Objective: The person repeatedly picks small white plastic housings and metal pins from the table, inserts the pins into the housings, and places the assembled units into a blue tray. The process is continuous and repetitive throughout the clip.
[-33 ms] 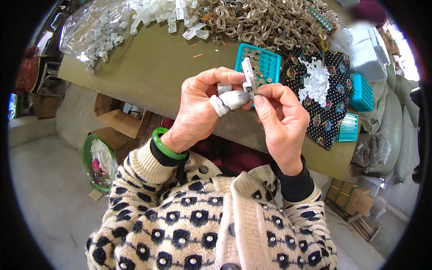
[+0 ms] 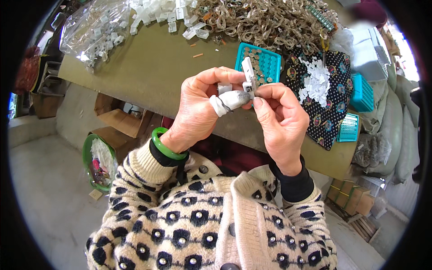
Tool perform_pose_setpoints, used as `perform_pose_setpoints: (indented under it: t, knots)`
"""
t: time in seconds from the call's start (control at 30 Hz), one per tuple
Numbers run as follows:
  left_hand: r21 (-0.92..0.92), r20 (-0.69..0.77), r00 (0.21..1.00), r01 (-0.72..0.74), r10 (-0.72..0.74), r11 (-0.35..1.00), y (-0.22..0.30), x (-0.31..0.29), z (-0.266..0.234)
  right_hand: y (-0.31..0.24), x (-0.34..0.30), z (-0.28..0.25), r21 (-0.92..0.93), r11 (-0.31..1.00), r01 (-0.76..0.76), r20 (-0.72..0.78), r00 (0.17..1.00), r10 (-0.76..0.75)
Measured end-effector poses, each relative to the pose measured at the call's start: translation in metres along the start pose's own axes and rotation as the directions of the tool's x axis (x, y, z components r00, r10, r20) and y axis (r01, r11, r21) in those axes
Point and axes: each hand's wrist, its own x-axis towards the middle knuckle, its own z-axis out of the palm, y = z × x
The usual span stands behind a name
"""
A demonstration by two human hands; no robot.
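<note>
My left hand [image 2: 197, 101] is closed round a small white plastic case [image 2: 248, 74], whose narrow lid stands up from its body. White wrapping with a grey, worn tip covers the left thumb, and a second white plastic piece [image 2: 223, 87] shows inside the palm. At the case's lower right edge, my right hand [image 2: 284, 121] pinches thumb and forefinger together. Whatever sits between those fingertips is too small or hidden to make out. Just beyond the hands lies a teal tray [image 2: 271, 63] with round pockets, some filled with small round metal discs, perhaps button cells.
A heap of coiled clear wires [image 2: 265, 22] covers the table's far side. Loose white cases [image 2: 172, 18] and a clear bag [image 2: 94, 31] of them lie far left. White flat pieces [image 2: 315, 81] rest on a dotted cloth [image 2: 339, 85]; teal baskets [image 2: 361, 92] stand to the right.
</note>
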Motion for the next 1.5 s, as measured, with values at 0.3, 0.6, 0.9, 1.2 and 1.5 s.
perform_pose_setpoints:
  t: [0.3, 0.6, 0.9, 1.2, 1.5]
  knots:
    - [0.12, -0.157, 0.985, 0.094, -0.074, 0.988, 0.005, -0.003, 0.011, 0.018, -0.004, 0.008, -0.559, 0.682, 0.471, 0.054, 0.842, -0.537]
    - [0.209, -0.247, 0.969, 0.065, -0.011, 0.976, -0.003, -0.007, 0.012, 0.025, 0.004, 0.012, -0.645, 0.588, 0.489, 0.069, 0.803, -0.592]
    - [-0.357, -0.074, 0.922, 0.331, -0.379, 0.874, 0.007, -0.011, -0.015, 0.028, 0.001, 0.025, -0.638, 0.555, 0.534, 0.144, 0.791, -0.595]
    - [-0.232, -0.132, 0.956, 0.226, -0.26, 0.946, 0.02, -0.013, -0.019, 0.017, -0.005, 0.041, 0.322, 0.926, -0.197, -0.09, 0.967, 0.237]
    - [-0.167, -0.135, 0.976, 0.15, -0.173, 0.974, 0.023, -0.022, -0.022, 0.002, -0.001, 0.046, 0.354, 0.877, -0.325, 0.053, 0.943, 0.328]
